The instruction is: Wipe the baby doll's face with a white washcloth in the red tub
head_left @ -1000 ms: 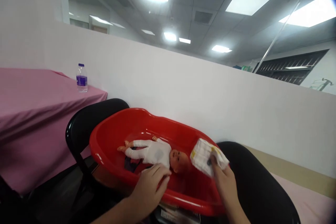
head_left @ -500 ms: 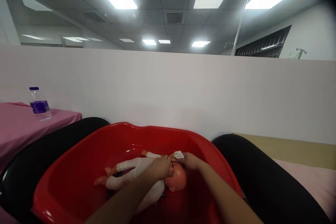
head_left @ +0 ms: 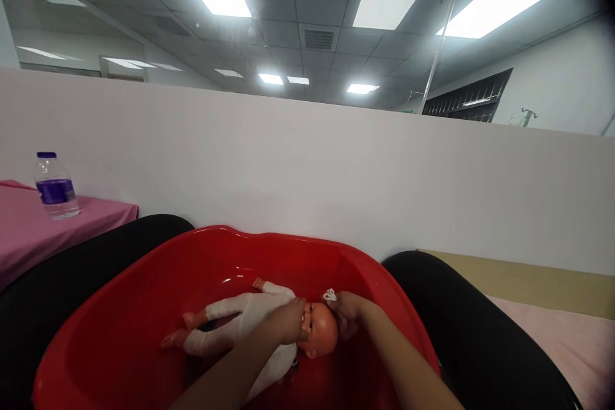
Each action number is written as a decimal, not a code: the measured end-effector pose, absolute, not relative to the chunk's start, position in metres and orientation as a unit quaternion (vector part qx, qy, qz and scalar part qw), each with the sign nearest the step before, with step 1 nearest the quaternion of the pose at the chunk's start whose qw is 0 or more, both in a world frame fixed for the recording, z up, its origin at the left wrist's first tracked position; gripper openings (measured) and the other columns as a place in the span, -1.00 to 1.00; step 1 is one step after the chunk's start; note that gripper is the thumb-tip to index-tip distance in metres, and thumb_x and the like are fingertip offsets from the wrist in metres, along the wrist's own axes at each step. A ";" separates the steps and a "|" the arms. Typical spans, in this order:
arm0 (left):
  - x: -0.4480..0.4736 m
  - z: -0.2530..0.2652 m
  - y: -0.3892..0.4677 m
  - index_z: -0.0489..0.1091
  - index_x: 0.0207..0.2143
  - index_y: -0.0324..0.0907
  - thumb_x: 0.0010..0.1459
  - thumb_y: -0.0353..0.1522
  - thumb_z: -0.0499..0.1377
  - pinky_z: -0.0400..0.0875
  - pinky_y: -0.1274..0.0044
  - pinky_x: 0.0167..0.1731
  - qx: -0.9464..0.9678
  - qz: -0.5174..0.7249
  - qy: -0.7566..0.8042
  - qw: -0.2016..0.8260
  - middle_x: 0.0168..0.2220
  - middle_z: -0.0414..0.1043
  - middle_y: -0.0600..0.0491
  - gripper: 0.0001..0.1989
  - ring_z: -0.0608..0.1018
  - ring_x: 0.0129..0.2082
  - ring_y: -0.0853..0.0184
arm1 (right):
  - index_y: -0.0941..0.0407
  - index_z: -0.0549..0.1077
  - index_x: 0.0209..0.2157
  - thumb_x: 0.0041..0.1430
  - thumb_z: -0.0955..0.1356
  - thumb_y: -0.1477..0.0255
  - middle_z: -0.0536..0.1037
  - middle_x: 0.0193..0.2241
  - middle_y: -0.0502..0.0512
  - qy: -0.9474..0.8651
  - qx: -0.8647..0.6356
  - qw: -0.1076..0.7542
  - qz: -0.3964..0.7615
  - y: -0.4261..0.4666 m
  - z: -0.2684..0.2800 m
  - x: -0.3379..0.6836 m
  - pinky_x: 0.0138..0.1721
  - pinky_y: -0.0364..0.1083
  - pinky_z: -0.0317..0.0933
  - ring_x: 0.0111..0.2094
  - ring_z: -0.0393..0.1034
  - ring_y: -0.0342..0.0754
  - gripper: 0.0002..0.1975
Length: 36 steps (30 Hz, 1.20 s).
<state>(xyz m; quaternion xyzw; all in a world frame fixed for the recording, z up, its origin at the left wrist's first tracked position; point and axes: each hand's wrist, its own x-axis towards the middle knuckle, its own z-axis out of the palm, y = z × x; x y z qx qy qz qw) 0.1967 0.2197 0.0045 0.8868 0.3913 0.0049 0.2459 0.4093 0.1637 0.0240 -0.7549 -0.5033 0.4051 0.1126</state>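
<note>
**Both hands on the doll's head in the red tub**

Your left hand (head_left: 288, 321) rests on the doll (head_left: 259, 327), at its chest and chin, with the fingers curled loosely over the white suit rather than clamped around anything. Your right hand (head_left: 348, 312) sits at the top of the doll's head, its fingers pinched on a small wad of white cloth (head_left: 329, 296) that pokes up just above the knuckles and touches the crown of the head.

The doll lies on its back in the bottom of the red tub (head_left: 144, 307), head toward your right, legs stretched toward your left, one arm raised toward the far wall of the tub. Its bare feet and hand show beyond the white suit.

The tub rests across two black chair backs, one (head_left: 57, 288) at your left and the other (head_left: 480, 327) at your right. Behind it runs a white partition wall (head_left: 336, 173). Well off to your left, a clear water bottle (head_left: 55, 186) with a blue cap and label stands upright on a desk covered with a pink cloth (head_left: 43, 230). Ceiling light panels glow above the partition.
</note>
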 end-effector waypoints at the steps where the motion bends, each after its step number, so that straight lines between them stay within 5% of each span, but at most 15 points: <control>1: 0.196 0.001 0.221 0.40 0.03 -0.09 -0.11 -0.22 0.37 0.37 0.43 -0.19 0.885 0.011 0.390 0.254 0.08 0.49 -0.05 -0.41 0.55 -0.03 0.03 | 0.12 0.37 -0.50 0.42 0.14 0.14 0.32 -0.75 -0.04 -0.523 -0.737 0.133 0.407 0.165 0.024 0.410 -0.58 -0.16 0.07 -0.72 0.22 -0.16 -0.50; 6: 0.192 -0.009 0.225 0.36 0.07 -0.13 -0.11 -0.22 0.35 0.36 0.43 -0.17 0.883 0.037 0.373 0.282 0.08 0.47 -0.08 -0.36 0.55 -0.03 0.02 | 0.13 0.41 -0.38 0.34 0.27 0.07 0.29 -0.70 -0.16 -0.592 -0.668 0.172 0.418 0.170 0.024 0.411 -0.63 -0.19 -0.04 -0.72 0.09 -0.26 -0.58; 11: 0.191 -0.008 0.224 0.38 0.07 -0.12 -0.11 -0.24 0.34 0.35 0.36 -0.08 0.898 0.038 0.351 0.264 0.13 0.44 -0.12 -0.38 0.52 0.04 -0.09 | 0.13 0.38 -0.53 0.40 0.17 0.11 0.29 -0.79 -0.04 -0.534 -0.746 0.074 0.390 0.165 0.021 0.407 -0.56 -0.14 0.08 -0.71 0.21 -0.16 -0.48; 17: 0.188 -0.009 0.225 0.38 0.09 -0.05 -0.09 -0.17 0.33 0.36 0.33 -0.06 0.886 0.032 0.369 0.278 0.08 0.47 -0.06 -0.37 0.53 0.03 -0.10 | 0.16 0.52 -0.29 0.25 0.35 0.02 0.27 -0.68 -0.17 -0.594 -0.666 0.179 0.414 0.169 0.030 0.404 -0.53 -0.17 -0.02 -0.64 0.10 -0.25 -0.55; 23: 0.192 -0.010 0.226 0.41 0.00 -0.07 -0.16 -0.23 0.39 0.36 0.37 -0.16 0.887 0.036 0.369 0.274 0.06 0.48 -0.05 -0.40 0.54 0.00 -0.06 | 0.15 0.42 -0.47 0.41 0.16 0.13 0.36 -0.74 -0.04 -0.565 -0.723 0.057 0.392 0.170 0.016 0.413 -0.45 -0.14 0.16 -0.66 0.28 -0.15 -0.50; 29: 0.192 -0.009 0.226 0.40 -0.01 -0.08 -0.12 -0.25 0.38 0.36 0.39 -0.16 0.882 0.037 0.378 0.278 0.06 0.48 -0.05 -0.44 0.55 -0.02 0.00 | 0.16 0.42 -0.38 0.28 0.25 -0.07 0.48 -0.47 0.01 -0.584 -0.699 0.196 0.363 0.164 0.026 0.412 -0.38 -0.16 0.13 -0.47 0.25 -0.19 -0.46; 36: 0.196 -0.016 0.231 0.36 -0.09 -0.08 -0.11 -0.28 0.38 0.33 0.38 -0.21 0.886 0.030 0.372 0.276 0.03 0.48 -0.05 -0.51 0.55 -0.07 0.03 | 0.16 0.45 -0.50 0.14 0.43 0.14 0.32 -0.56 -0.08 -0.582 -0.709 0.034 0.397 0.165 0.026 0.411 -0.35 -0.14 0.05 -0.47 0.14 -0.21 -0.63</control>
